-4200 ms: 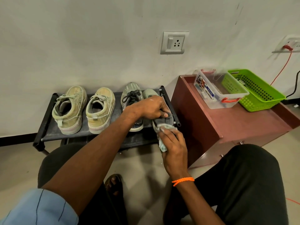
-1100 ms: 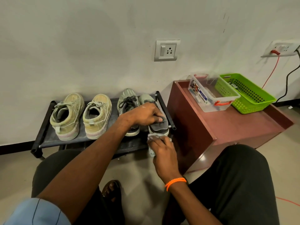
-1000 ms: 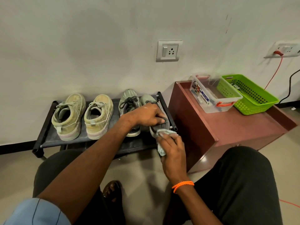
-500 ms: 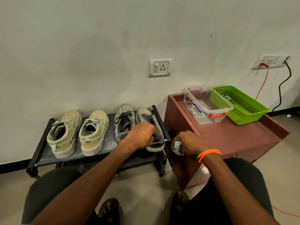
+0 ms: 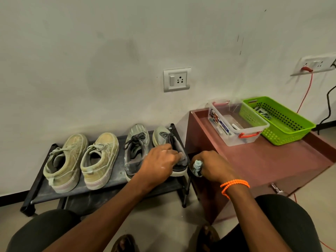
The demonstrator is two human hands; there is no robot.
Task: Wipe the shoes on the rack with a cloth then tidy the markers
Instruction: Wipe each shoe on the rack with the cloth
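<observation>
the left hand (image 5: 160, 163) covers the heel and opening of the rightmost grey shoe (image 5: 164, 138), so only its toe and a strip of sole show. the cloth (image 5: 197, 167) is mostly buried in the right hand's (image 5: 212, 165) fist; just a bunched end pokes out. inside the clear box (image 5: 236, 124) lie what may be markers, too small to tell. the contents of the green basket (image 5: 283, 122) are a dark, unreadable tangle. the wall socket (image 5: 317, 65) at right is cut by the picture's edge. both knees and a sandalled foot (image 5: 125, 243) run off the bottom.
</observation>
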